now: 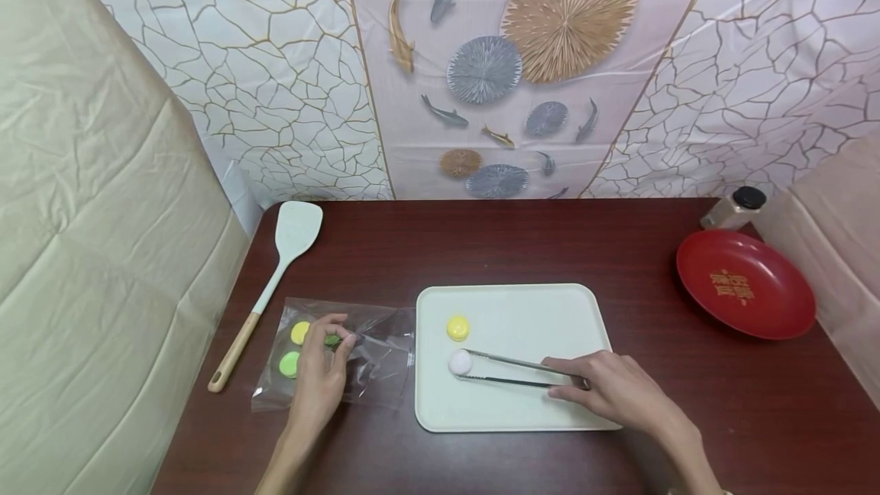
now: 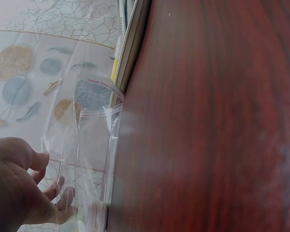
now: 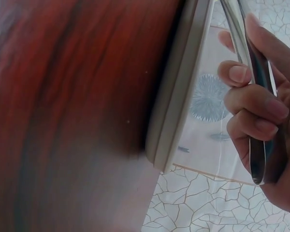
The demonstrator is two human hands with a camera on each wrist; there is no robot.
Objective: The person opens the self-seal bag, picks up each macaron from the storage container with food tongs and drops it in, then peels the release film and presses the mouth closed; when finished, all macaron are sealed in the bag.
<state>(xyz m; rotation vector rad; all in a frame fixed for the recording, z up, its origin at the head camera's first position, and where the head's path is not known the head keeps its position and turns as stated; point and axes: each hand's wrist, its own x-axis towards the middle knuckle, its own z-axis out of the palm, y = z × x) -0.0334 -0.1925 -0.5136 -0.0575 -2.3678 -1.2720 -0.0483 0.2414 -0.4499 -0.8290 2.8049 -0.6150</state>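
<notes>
My left hand [image 1: 319,369] holds the upper film of a clear zip bag [image 1: 385,361], fingers and thumb curved at it. In the left wrist view the bag's mouth gapes. Inside it lie a yellow macaron [image 1: 299,332] and a green macaron [image 1: 289,364]; another green piece is partly hidden by the fingers. My right hand [image 1: 615,388] grips metal tongs [image 1: 512,361] around their closed end, fingers wrapped over the arms in the right wrist view. Between the tong tips sits a whitish macaron [image 1: 460,362], over the cream tray [image 1: 536,312]. A yellow macaron [image 1: 457,328] rests on the tray just beyond.
A pale spatula [image 1: 280,270] with a wooden handle lies left of the bag. At the right stand a red plate [image 1: 749,281] with gold characters and a black-capped jar [image 1: 734,208]. Fabric walls close off the back and sides of the dark wooden table [image 1: 481,243].
</notes>
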